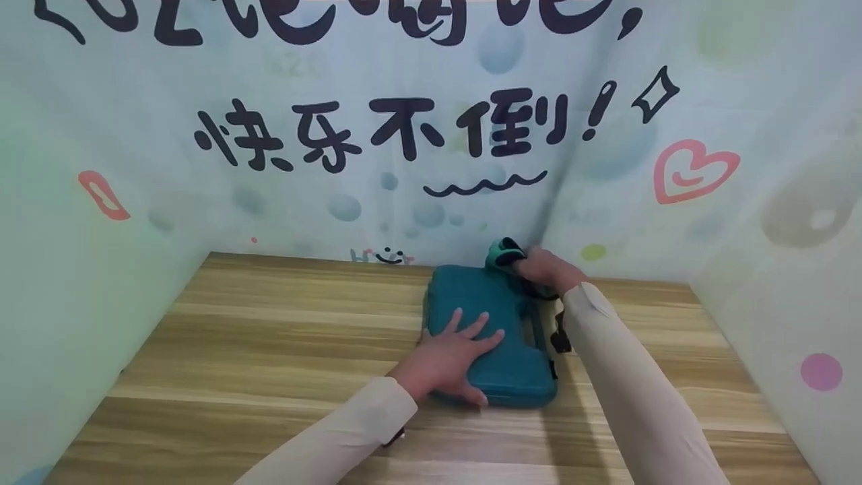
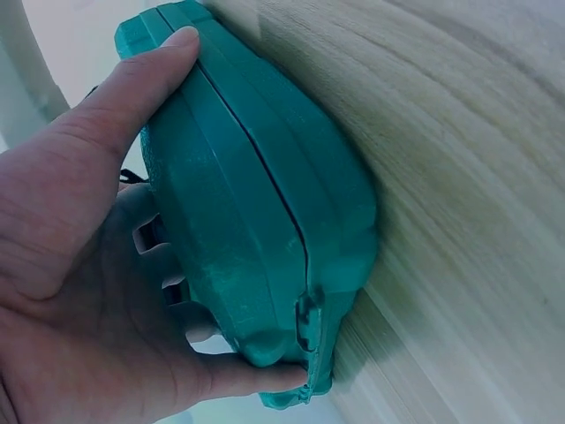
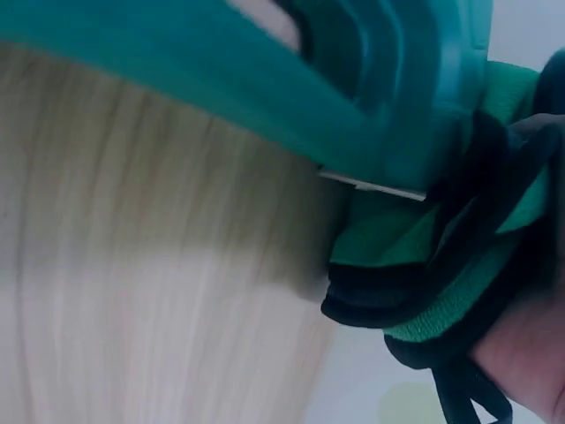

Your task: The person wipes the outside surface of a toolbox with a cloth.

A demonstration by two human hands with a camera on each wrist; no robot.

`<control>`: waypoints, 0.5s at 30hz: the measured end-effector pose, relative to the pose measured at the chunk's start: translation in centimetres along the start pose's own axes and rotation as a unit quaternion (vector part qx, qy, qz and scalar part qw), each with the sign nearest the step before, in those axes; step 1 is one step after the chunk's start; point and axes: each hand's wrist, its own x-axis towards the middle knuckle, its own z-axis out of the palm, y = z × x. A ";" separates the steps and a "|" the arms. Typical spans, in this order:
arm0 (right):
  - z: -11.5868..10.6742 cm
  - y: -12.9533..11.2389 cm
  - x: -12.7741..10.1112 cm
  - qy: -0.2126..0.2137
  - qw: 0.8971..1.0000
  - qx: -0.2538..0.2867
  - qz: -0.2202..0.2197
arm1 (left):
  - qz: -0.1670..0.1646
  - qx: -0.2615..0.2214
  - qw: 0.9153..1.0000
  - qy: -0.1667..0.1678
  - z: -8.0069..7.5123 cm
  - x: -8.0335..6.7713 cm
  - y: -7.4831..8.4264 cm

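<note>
A teal hard plastic case [image 1: 495, 367] with a carry handle [image 1: 535, 327] along its right side lies on the wooden table. My left hand [image 1: 448, 360] rests on its lid with the fingers spread. In the left wrist view, the thumb reaches the seam of the case [image 2: 238, 203] and the little finger lies near its latch. At the far right corner, my right hand [image 1: 549, 267] grips a bundle of green fabric with black edging and straps [image 1: 505, 254]. This fabric bundle [image 3: 441, 256] lies against the corner of the case in the right wrist view; most of the fingers are hidden there.
The wood-grain table [image 1: 283, 337] extends on both sides of the case. A printed cloth backdrop [image 1: 377, 195] with dark characters stands behind it, and similar panels rise at left and right. A small black item [image 1: 560, 337] hangs by the right sleeve.
</note>
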 end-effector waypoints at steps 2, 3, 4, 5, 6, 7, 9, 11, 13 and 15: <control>0.0 -0.3 0.3 -0.004 1.000 0.001 -0.013 | 0.000 0.003 1.000 -0.001 -0.1 0.2 0.0; 0.0 -0.5 0.4 -0.005 1.000 0.001 -0.019 | 0.001 0.004 1.000 -0.002 -0.1 0.2 0.0; 0.1 -0.6 0.5 -0.006 1.000 0.000 -0.024 | 0.002 0.004 1.000 -0.003 -0.1 0.2 0.0; 0.2 -0.8 0.6 -0.008 1.000 0.002 -0.027 | 0.004 0.004 1.000 -0.004 -0.1 0.3 -0.1; 0.3 -0.9 0.7 -0.010 1.000 0.004 -0.029 | 0.006 0.005 1.000 -0.005 -0.1 0.2 -0.1; 0.4 -1.1 0.8 -0.013 0.999 0.007 -0.030 | 0.009 0.004 1.000 -0.004 -0.1 0.2 -0.1; 0.7 -1.4 1.0 -0.015 0.999 0.009 -0.030 | 0.015 0.005 1.000 -0.005 -0.1 0.2 -0.2; 0.9 -1.7 1.1 -0.017 0.999 0.009 -0.031 | 0.019 0.004 1.000 -0.005 -0.1 0.2 -0.3; 1.2 -2.2 1.2 -0.021 0.999 0.009 -0.030 | 0.019 0.001 1.000 -0.007 -0.1 0.1 -0.3; 1.5 -2.7 1.2 -0.021 0.999 0.009 -0.029 | 0.018 0.001 1.000 -0.010 -0.1 0.1 -0.4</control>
